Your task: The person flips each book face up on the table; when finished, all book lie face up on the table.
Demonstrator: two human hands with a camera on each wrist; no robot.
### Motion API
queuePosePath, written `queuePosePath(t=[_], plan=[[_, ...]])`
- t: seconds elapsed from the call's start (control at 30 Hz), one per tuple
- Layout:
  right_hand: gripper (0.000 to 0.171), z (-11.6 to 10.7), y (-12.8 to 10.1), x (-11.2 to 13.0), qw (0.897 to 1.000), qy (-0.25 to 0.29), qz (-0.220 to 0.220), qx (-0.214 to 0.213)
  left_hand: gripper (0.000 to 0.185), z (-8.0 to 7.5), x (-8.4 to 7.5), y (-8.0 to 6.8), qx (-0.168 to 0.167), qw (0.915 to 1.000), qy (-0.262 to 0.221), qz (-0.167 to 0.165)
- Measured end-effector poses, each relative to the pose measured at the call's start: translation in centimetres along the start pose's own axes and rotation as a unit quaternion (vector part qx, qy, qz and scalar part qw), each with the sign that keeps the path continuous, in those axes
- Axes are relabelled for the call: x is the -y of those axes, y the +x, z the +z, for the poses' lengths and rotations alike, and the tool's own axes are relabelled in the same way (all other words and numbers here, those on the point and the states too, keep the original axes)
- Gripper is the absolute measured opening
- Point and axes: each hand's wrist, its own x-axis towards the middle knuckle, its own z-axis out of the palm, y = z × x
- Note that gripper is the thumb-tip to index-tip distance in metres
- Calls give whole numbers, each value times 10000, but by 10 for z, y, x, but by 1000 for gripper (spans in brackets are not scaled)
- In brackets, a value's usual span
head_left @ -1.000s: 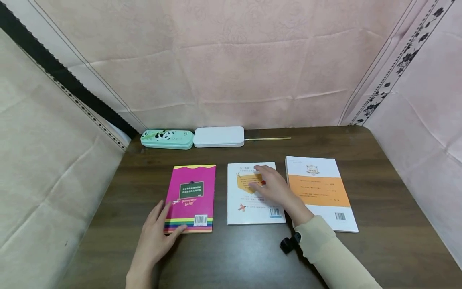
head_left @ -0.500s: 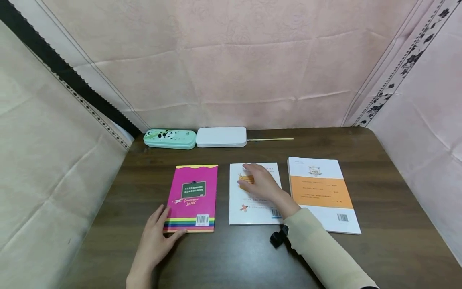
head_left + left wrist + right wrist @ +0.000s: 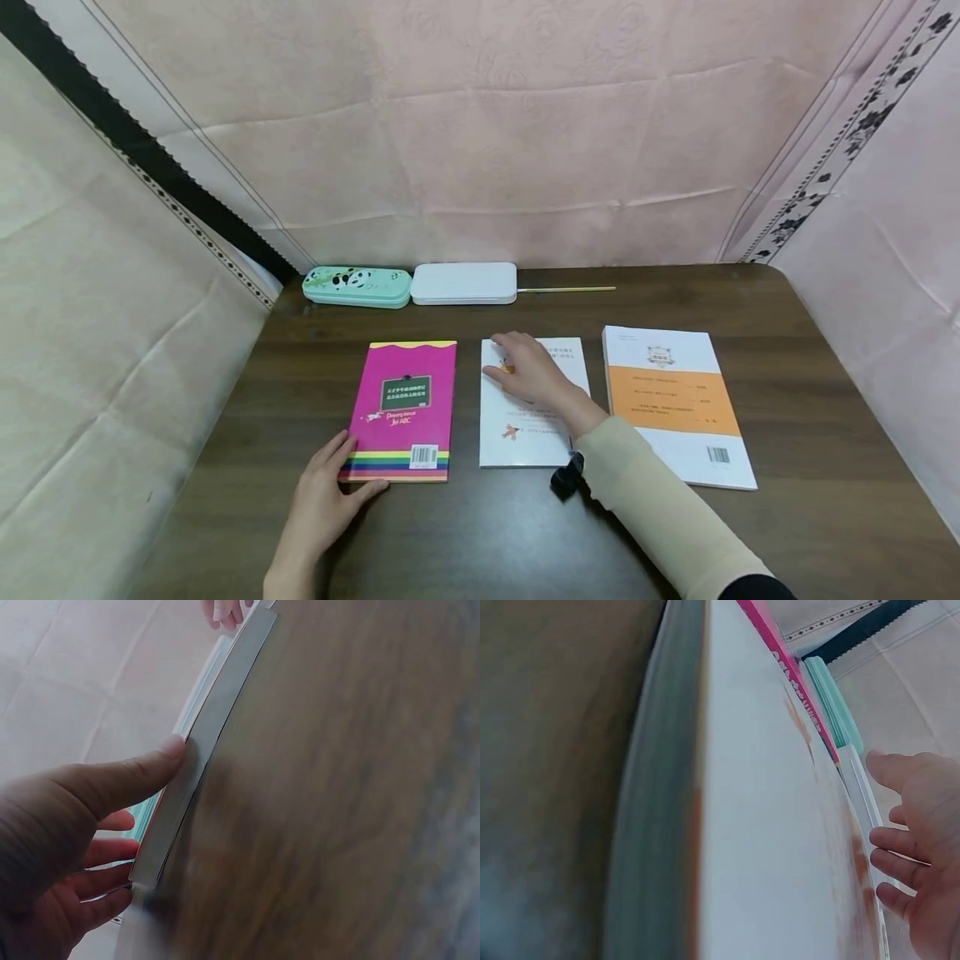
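Note:
A pink book with a rainbow stripe lies flat on the left of the table. My left hand is at its lower left corner, thumb touching the near edge and fingers along the left side. In the left wrist view the thumb rests against the book's edge. My right hand is over the white middle book, covering most of its orange patch. The right wrist view shows that hand with loosely spread fingers and nothing held; contact with the cover is unclear.
A thicker white book with an orange band lies on the right. Along the table's back edge stand a mint pencil case with pandas, a white case and a thin gold stick. Pale cloth hangs behind.
My right hand has moved left across the middle book, from its right part toward its upper left. The left hand stays at the pink book's corner. The head view has shifted slightly.

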Motion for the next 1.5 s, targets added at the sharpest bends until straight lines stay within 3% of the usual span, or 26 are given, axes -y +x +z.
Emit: queuePosePath(t=[0.23,0.47,1.03,1.27,1.5], plan=[[63,4,13,6,9994,-281,-183,25,86,1,3,-3,13,10000,-88,-37],[61,11,28,13,9978,-527,-210,353,84,4,3,-3,10,9998,-214,-40],[60,24,42,23,9900,-762,-437,1099,95,8,-9,7,453,9965,-460,-527],[44,25,43,25,9963,-209,-549,621,93,7,-9,8,462,9971,-415,-438],[49,25,43,23,9960,-224,-790,357,93,3,-4,7,587,9962,-453,-461]])
